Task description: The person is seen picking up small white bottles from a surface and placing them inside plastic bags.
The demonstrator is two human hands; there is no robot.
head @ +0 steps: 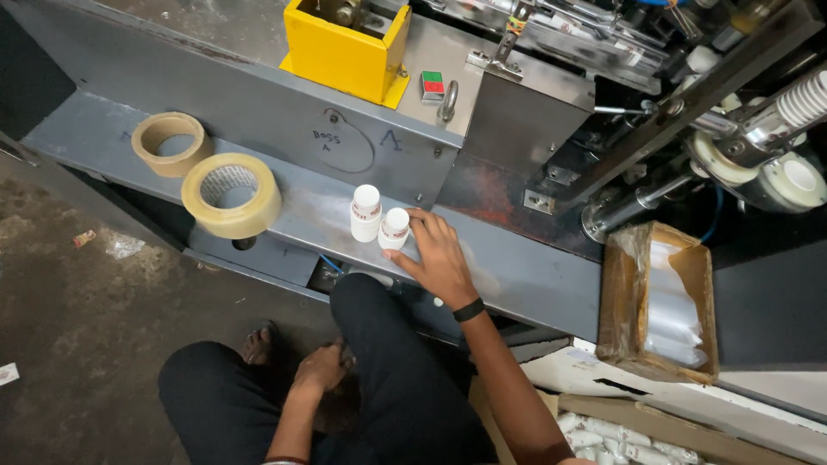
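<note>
I am crouched in front of a grey metal machine, looking down at its long grey metal ledge [517, 267], which serves as my worktop. My right hand [439, 258] reaches out over this worktop with its fingers [422, 226] spread open, the fingertips touching the right-hand one of two small white plastic bottles with white caps [394, 229]; the other bottle [366, 213] stands upright just beside it on the left, the two nearly touching. My left hand [320, 368] is low down between my knees, near my bare foot [258, 344] on the dirty concrete floor [69, 327]; its fingers are curled loosely, and I cannot tell whether they hold anything. Farther left on the worktop lie two rolls of tape: a wide roll of clear yellowish packing tape [231, 195] near the front edge and a smaller empty brown cardboard tape core [171, 143] behind it. Above the bottles a bright yellow metal box [345, 52] sits on the machine. To the right, an open brown cardboard box lined with clear plastic film [659, 301] stands well apart from my right hand.
</note>
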